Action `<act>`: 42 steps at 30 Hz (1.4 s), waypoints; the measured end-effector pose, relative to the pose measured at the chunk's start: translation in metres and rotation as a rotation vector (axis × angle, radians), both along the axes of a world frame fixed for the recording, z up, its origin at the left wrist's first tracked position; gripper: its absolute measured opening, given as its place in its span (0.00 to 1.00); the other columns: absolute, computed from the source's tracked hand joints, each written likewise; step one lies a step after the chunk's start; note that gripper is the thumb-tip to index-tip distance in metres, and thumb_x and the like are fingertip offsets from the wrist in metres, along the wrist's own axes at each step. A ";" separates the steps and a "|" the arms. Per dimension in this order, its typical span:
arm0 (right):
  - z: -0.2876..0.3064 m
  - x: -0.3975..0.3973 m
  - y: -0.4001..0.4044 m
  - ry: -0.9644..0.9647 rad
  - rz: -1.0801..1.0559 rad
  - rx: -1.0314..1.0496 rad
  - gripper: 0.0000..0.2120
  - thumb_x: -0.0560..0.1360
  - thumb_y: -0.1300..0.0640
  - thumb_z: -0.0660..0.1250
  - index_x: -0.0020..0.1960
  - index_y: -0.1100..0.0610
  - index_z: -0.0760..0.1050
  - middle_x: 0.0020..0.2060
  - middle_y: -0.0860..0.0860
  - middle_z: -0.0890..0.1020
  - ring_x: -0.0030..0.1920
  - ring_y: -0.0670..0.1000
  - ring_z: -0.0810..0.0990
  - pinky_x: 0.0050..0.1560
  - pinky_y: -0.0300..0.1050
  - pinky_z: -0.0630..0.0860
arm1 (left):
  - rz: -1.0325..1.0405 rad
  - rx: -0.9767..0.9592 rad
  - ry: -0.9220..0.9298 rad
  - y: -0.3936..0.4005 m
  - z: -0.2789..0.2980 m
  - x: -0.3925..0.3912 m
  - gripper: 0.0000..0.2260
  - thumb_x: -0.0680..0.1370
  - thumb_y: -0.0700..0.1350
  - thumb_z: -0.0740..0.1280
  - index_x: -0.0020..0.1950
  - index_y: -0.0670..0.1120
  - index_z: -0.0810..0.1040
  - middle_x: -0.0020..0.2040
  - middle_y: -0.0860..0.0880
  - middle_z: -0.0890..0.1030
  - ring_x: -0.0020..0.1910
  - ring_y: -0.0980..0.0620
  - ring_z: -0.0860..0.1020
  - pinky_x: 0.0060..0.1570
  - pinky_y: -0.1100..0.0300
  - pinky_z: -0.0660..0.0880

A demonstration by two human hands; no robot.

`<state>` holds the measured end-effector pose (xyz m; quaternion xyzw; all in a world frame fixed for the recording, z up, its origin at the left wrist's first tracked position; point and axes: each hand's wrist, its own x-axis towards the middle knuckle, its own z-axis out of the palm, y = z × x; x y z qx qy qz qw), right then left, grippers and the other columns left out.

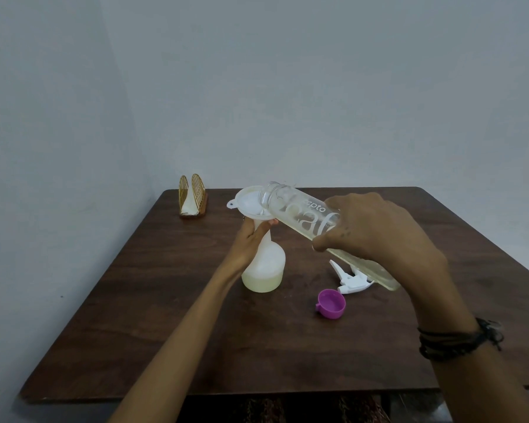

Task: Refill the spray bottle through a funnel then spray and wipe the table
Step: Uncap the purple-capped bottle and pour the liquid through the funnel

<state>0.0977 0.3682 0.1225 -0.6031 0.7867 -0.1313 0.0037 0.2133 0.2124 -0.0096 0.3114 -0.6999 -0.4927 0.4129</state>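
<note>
1. Nearest the camera is the right forearm, with dark cord bracelets point(458, 338) wound round the wrist; it reaches up and left to the right hand point(376, 230).
2. That right hand has its fingers and thumb curled round the middle of a clear bottle point(300, 213), gripping it above the worktop point(196, 331).
3. Printed in white on the clear bottle are "zepto" and larger lettering partly hidden by the fingers. Pale yellowish liquid lies along its lower side.
4. Its long axis runs from lower right to upper left, tilted steeply: the base sits low at the right, and the open threaded mouth points up-left, its lip just over the bowl of the funnel point(251, 203).
5. White and round, the funnel has a small tab with a hole on its left rim; its spout goes down into the neck of the spray bottle point(264, 270).
6. Translucent white, the spray bottle has a narrow neck and a wide rounded base; it stands upright on the worktop, left of centre. Cream-coloured liquid fills its lowest part.
7. Holding the neck of the spray bottle just under the funnel is the left hand point(251, 239), fingers wrapped round it.
8. On the dark wood-grain worktop, right of the spray bottle, a white trigger spray head point(350, 277) lies on its side, partly under the clear bottle.
9. Just in front of it a purple cap point(332, 303) rests open side up.
10. At the far left corner stands a gold wire napkin holder point(193, 196) with white paper in it.
</note>
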 end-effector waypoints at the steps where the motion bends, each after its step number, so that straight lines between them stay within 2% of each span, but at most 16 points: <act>1: 0.000 0.000 0.000 0.001 0.000 0.001 0.23 0.68 0.42 0.70 0.58 0.51 0.74 0.47 0.49 0.76 0.45 0.52 0.73 0.30 0.39 0.62 | 0.003 0.002 -0.003 0.000 0.000 0.000 0.16 0.81 0.43 0.57 0.70 0.47 0.65 0.63 0.55 0.70 0.58 0.63 0.70 0.48 0.84 0.66; 4: 0.001 0.000 0.000 0.001 0.000 0.013 0.23 0.68 0.42 0.70 0.59 0.51 0.74 0.48 0.49 0.77 0.45 0.51 0.73 0.31 0.39 0.63 | 0.007 0.010 -0.002 0.002 0.002 0.000 0.14 0.81 0.43 0.57 0.68 0.48 0.66 0.62 0.56 0.70 0.59 0.62 0.69 0.48 0.83 0.67; 9: 0.003 0.000 0.000 -0.012 -0.002 0.032 0.24 0.68 0.43 0.70 0.60 0.52 0.73 0.50 0.50 0.77 0.46 0.51 0.74 0.35 0.42 0.66 | 0.000 0.024 0.013 0.007 0.008 -0.001 0.10 0.81 0.41 0.56 0.60 0.53 0.66 0.53 0.65 0.71 0.50 0.74 0.70 0.45 0.84 0.65; 14: 0.005 0.000 0.000 -0.015 -0.012 0.039 0.23 0.68 0.42 0.70 0.59 0.52 0.74 0.48 0.49 0.76 0.46 0.51 0.73 0.32 0.40 0.63 | 0.002 0.011 0.015 0.007 0.010 -0.001 0.09 0.82 0.39 0.56 0.57 0.53 0.66 0.51 0.65 0.71 0.45 0.81 0.70 0.50 0.81 0.68; 18: 0.006 0.000 0.000 -0.023 -0.015 0.041 0.21 0.67 0.43 0.70 0.56 0.52 0.74 0.48 0.50 0.76 0.46 0.52 0.73 0.32 0.41 0.64 | 0.000 0.011 0.010 0.008 0.010 -0.002 0.10 0.82 0.40 0.56 0.60 0.52 0.65 0.51 0.65 0.70 0.46 0.79 0.71 0.45 0.84 0.65; 22: 0.008 0.000 0.001 -0.019 -0.017 0.041 0.24 0.68 0.43 0.71 0.60 0.52 0.74 0.49 0.50 0.76 0.46 0.52 0.73 0.37 0.43 0.66 | -0.002 0.018 0.007 0.008 0.010 -0.001 0.10 0.82 0.40 0.56 0.60 0.52 0.65 0.51 0.65 0.70 0.46 0.78 0.71 0.44 0.85 0.65; 26: 0.008 0.000 -0.001 -0.017 -0.011 0.041 0.21 0.67 0.43 0.71 0.56 0.53 0.74 0.46 0.49 0.75 0.45 0.52 0.74 0.31 0.40 0.63 | 0.001 0.020 0.010 0.008 0.011 -0.002 0.10 0.82 0.39 0.56 0.60 0.52 0.65 0.51 0.65 0.70 0.46 0.77 0.71 0.44 0.85 0.65; 29: 0.007 0.000 -0.002 -0.016 -0.010 0.037 0.22 0.67 0.43 0.71 0.56 0.53 0.74 0.49 0.50 0.77 0.45 0.52 0.74 0.33 0.41 0.65 | 0.000 0.020 0.013 0.009 0.012 -0.002 0.10 0.82 0.39 0.56 0.60 0.52 0.64 0.51 0.65 0.69 0.47 0.74 0.71 0.43 0.85 0.65; 32: 0.006 -0.001 -0.002 -0.013 -0.009 0.029 0.25 0.67 0.43 0.70 0.61 0.52 0.74 0.51 0.50 0.77 0.46 0.51 0.73 0.38 0.43 0.66 | -0.006 0.016 0.021 0.009 0.012 -0.002 0.10 0.82 0.39 0.56 0.59 0.52 0.65 0.50 0.65 0.70 0.45 0.78 0.71 0.43 0.85 0.65; 36: 0.005 -0.002 -0.001 -0.012 -0.007 0.022 0.25 0.67 0.42 0.70 0.61 0.51 0.74 0.49 0.49 0.75 0.46 0.51 0.73 0.34 0.41 0.64 | -0.012 0.014 0.025 0.008 0.011 -0.002 0.11 0.82 0.40 0.56 0.62 0.52 0.64 0.52 0.65 0.69 0.46 0.78 0.71 0.44 0.85 0.65; 38: 0.004 -0.002 -0.001 -0.015 -0.006 0.019 0.24 0.67 0.42 0.70 0.60 0.51 0.74 0.46 0.48 0.75 0.45 0.51 0.73 0.31 0.40 0.62 | -0.010 0.017 0.024 0.007 0.010 -0.002 0.10 0.81 0.40 0.56 0.61 0.52 0.65 0.52 0.64 0.70 0.46 0.77 0.70 0.45 0.85 0.65; 42: 0.000 -0.004 -0.001 -0.032 -0.011 0.022 0.24 0.68 0.42 0.70 0.59 0.51 0.73 0.45 0.48 0.74 0.45 0.51 0.72 0.31 0.38 0.61 | -0.008 0.012 0.022 0.004 0.007 -0.002 0.10 0.81 0.39 0.57 0.57 0.54 0.67 0.52 0.64 0.71 0.46 0.81 0.70 0.46 0.84 0.66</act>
